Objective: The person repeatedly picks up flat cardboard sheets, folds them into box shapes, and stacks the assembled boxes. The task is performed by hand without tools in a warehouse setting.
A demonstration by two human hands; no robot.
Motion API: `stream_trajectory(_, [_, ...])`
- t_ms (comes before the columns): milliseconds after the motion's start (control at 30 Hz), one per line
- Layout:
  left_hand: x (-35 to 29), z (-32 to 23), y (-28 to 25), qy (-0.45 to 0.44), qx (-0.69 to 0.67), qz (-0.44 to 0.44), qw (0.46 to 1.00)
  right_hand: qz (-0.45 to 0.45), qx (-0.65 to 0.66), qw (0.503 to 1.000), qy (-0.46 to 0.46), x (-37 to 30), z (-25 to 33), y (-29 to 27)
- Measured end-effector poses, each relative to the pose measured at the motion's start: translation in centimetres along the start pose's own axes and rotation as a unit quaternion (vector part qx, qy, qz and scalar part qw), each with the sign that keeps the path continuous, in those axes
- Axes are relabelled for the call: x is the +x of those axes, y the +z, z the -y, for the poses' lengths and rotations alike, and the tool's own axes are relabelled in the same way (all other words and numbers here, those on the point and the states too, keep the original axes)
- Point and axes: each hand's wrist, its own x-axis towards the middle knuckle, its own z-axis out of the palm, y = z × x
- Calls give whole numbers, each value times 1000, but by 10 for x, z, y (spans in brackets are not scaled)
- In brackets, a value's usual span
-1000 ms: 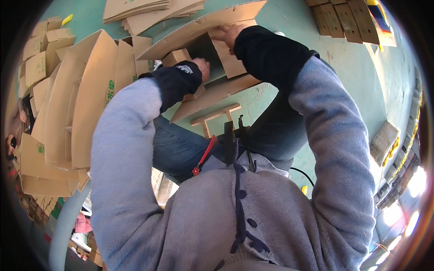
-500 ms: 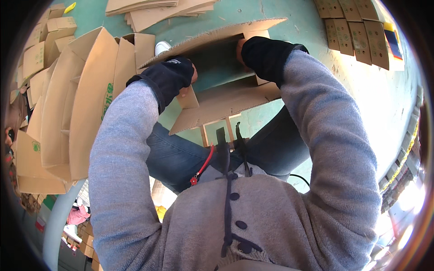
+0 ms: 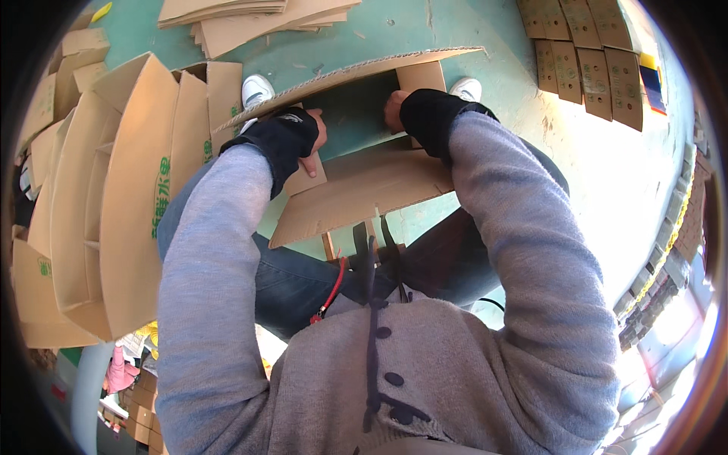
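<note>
Between my knees stands a brown cardboard box (image 3: 364, 182), open toward me, with its long far and near flaps spread outward. The green floor colour shows within its opening. My left hand (image 3: 315, 140) is closed on the box's left end, fingers inside and one digit lying along the short flap. At the right end my right hand (image 3: 393, 111) has its fingers curled against the short end panel, partly hidden by the black cuff. Both wrists wear dark cuffs below grey sleeves.
Several opened boxes (image 3: 133, 197) with green print stand close on the left. Flat cardboard sheets (image 3: 258, 23) lie stacked at the far side. Folded cartons (image 3: 588, 72) are piled at the far right. My white shoes (image 3: 465, 89) flank the box.
The box and both hands sit slightly lower in the picture, and the view has shifted a little. My right shoe has come into sight. Both hands stay at the box's ends.
</note>
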Motion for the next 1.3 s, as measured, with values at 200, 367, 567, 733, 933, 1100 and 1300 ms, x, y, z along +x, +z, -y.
stream_trajectory(200, [-23, -32, -4, -13, 55, -134, 989, -6, 130, 991, 24, -41, 25, -29])
stream_trajectory(367, [-59, -81, -37, -103, -334, -119, 929, 24, 295, 954, 40, -96, 39, -79])
stream_trajectory(567, [-108, -140, -43, -5, -429, -166, 888, 126, 258, 951, -114, -167, 88, -86])
stream_trajectory(733, [-86, -109, -30, 5, -486, -166, 858, 98, 372, 921, -58, -174, 74, -84])
stream_trajectory(933, [-48, -79, 4, -138, -496, -297, 804, -61, 264, 953, 132, -137, 51, -65])
stream_trajectory(1100, [-37, -69, 15, -210, -420, -316, 824, -264, 126, 881, 372, -134, 133, -53])
stream_trajectory(1300, [-23, -54, 15, -243, -438, -268, 823, -392, 115, 824, 394, -113, 191, -20])
